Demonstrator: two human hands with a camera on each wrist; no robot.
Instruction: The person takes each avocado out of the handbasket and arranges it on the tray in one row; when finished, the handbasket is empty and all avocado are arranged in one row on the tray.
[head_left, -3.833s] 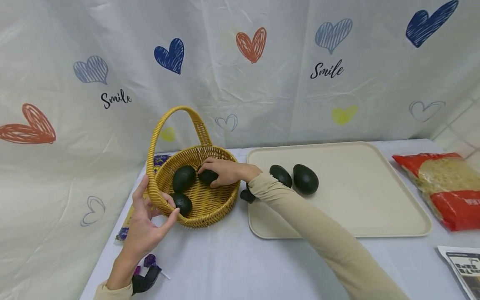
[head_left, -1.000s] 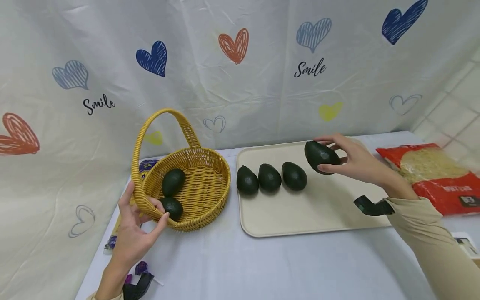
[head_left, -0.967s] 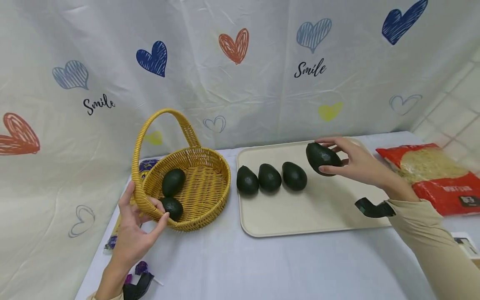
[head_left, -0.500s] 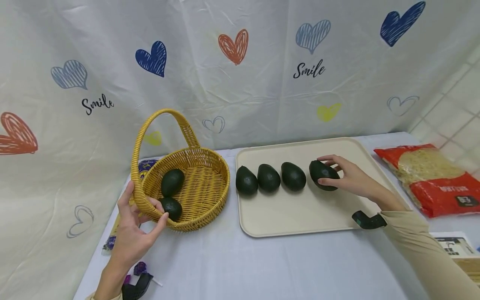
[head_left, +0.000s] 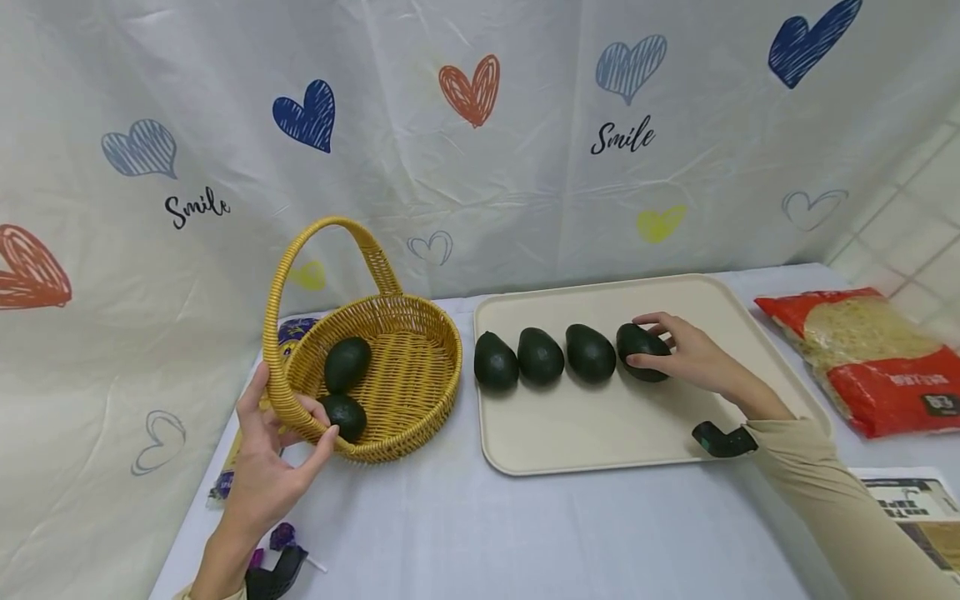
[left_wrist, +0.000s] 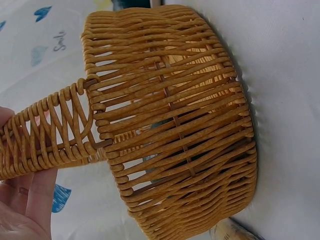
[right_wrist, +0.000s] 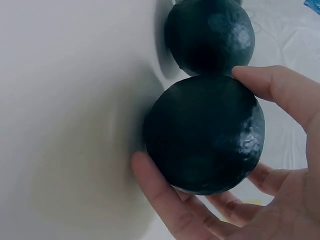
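My left hand [head_left: 266, 479] grips the lower end of the handle on a yellow woven basket [head_left: 408, 383]. Two avocados [head_left: 347, 365] lie at the left inside it. In the left wrist view, the basket's wall [left_wrist: 170, 115] fills the middle, and part of the hand [left_wrist: 30, 210] shows below the handle. On the beige tray [head_left: 570, 433], my right hand [head_left: 697, 362] holds a dark green avocado [head_left: 641, 352] between thumb and fingers. To its left three more avocados [head_left: 590, 353] stand in a row. The right wrist view has the held avocado [right_wrist: 205, 135] against its neighbour [right_wrist: 210, 35].
A red bag of noodle-like food [head_left: 870, 358] lies right of the tray, with a printed sheet [head_left: 911, 504] nearer. Purple-wrapped lollipops [head_left: 282, 536] lie beside my left wrist. A blue and yellow packet [head_left: 295, 332] is partly hidden behind the basket. A heart-printed curtain [head_left: 510, 200] hangs behind.
My right hand has taken an avocado from the basket to the tray, lowered it and moved it slightly left beside the row. The left hand keeps its grip on the handle.
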